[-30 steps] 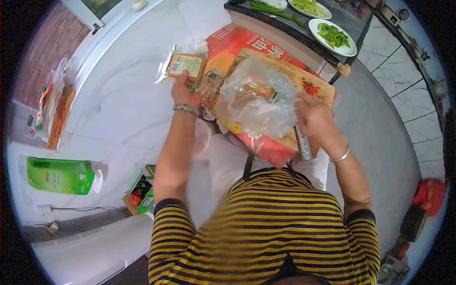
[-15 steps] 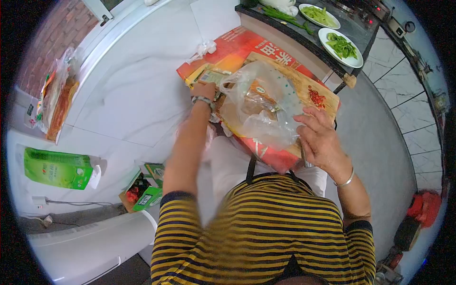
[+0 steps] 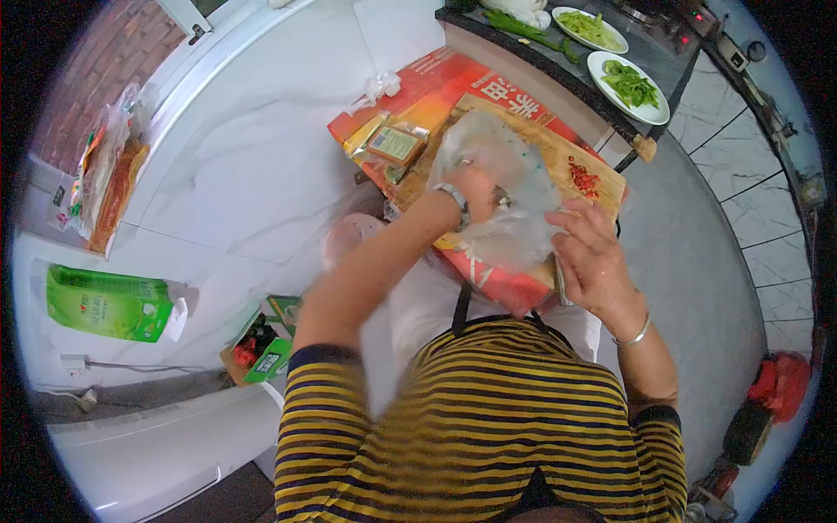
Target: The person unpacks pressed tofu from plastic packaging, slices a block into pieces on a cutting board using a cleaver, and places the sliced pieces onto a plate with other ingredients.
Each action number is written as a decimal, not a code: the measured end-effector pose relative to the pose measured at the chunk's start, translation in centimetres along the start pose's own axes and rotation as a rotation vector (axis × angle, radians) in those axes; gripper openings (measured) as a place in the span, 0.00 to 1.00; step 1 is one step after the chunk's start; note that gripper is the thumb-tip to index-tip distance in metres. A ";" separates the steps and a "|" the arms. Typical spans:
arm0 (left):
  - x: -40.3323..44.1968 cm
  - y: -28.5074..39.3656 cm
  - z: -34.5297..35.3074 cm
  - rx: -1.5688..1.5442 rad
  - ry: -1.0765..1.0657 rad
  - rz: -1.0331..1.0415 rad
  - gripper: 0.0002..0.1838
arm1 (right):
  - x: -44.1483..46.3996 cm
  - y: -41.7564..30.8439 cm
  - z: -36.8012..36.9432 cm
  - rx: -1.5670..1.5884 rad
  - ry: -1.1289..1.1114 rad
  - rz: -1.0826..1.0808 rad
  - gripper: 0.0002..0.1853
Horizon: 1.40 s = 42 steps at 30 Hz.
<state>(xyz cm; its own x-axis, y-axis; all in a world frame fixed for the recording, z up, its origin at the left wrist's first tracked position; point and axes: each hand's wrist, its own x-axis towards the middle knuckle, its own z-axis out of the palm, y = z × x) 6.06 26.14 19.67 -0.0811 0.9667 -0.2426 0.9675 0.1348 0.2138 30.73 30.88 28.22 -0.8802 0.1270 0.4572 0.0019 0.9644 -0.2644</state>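
Note:
A clear plastic bag (image 3: 523,231) lies on a wooden cutting board (image 3: 545,144). Motion smears my left hand (image 3: 473,187), which reaches into or over the bag; its fingers cannot be made out. At the bag's right edge, the bent fingers of my right hand (image 3: 595,253) hold the plastic. A small packet with a pale label (image 3: 395,144) sits left of the board, on the red printed box (image 3: 427,83). Chopped red chilies (image 3: 582,179) lie on the board's right part. What is inside the bag is mostly hidden.
Two white plates of sliced greens, one nearer (image 3: 628,85) and one farther (image 3: 590,30), stand on the dark counter (image 3: 558,74). A green pack (image 3: 109,303) and an opened green carton (image 3: 266,340) are at the left. A crumpled white bag (image 3: 379,85) lies beside the box.
My left hand has left the labelled packet and moved right to the plastic bag. The brown packet seen through the bag is now hidden. My right hand stays at the bag's edge.

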 end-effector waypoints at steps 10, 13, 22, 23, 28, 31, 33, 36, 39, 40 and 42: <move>5.3 -2.2 1.7 0.130 0.056 -0.060 0.27 | -1.4 0.4 -0.5 -0.023 0.006 0.033 0.08; 7.4 -3.0 2.4 0.097 0.014 -0.065 0.22 | -1.5 0.4 -0.5 -0.012 0.006 0.040 0.07; 7.3 -2.2 0.8 0.138 -0.072 0.043 0.21 | -2.3 2.0 -0.1 -0.033 0.032 0.111 0.08; 6.7 -2.1 0.6 0.135 -0.069 0.054 0.22 | -2.3 2.3 0.0 -0.021 0.040 0.113 0.08; 4.5 -1.6 -0.1 0.124 -0.066 0.093 0.23 | -2.0 2.6 0.8 -0.039 0.094 0.119 0.07; 5.0 -2.2 0.3 0.146 -0.074 0.089 0.23 | -1.5 2.5 0.8 0.016 0.062 0.119 0.07; 5.4 -2.3 0.4 0.150 -0.079 0.092 0.24 | -1.2 2.2 0.6 0.040 0.057 0.093 0.07; 5.9 -2.1 0.4 0.152 -0.090 0.115 0.24 | -1.2 1.9 0.6 0.030 0.068 0.070 0.07; 5.5 -1.6 -0.2 0.155 -0.095 0.155 0.25 | -1.3 1.9 0.3 0.023 0.064 0.108 0.07; 5.0 -1.4 -0.5 0.159 -0.098 0.172 0.25 | -1.4 2.0 0.3 0.042 0.069 0.123 0.07; 3.7 -0.8 -1.6 0.157 -0.092 0.219 0.26 | -1.7 2.4 0.8 0.064 0.096 0.121 0.09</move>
<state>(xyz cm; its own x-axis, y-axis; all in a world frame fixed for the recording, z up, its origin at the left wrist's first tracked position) 4.60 29.95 20.15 0.1491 0.9445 -0.2928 0.9854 -0.1174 0.1232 31.89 32.81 26.10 -0.8260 0.2659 0.4969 0.0722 0.9243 -0.3747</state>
